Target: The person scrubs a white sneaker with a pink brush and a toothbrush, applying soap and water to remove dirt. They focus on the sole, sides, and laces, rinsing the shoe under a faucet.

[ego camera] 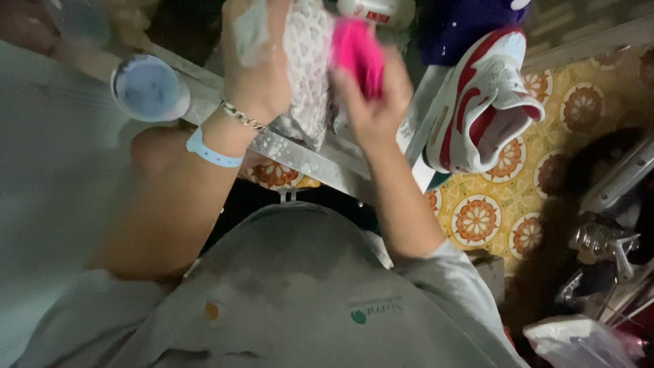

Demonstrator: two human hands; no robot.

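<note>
Gripping a white perforated shoe (306, 61) at upper centre, left hand (255, 68) steadies it; right hand (375, 102), just right, presses pink cloth (359, 51) against it.

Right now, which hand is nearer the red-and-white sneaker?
Right. The right hand, holding a pink cloth, is just beside the red-and-white sneaker; the left hand grips a white shoe farther away.

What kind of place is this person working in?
Probably a home washing spot. A wet metal ledge carries a red-and-white sneaker, the floor has patterned yellow tiles, and the right hand holds a pink cloth against a white shoe.
</note>
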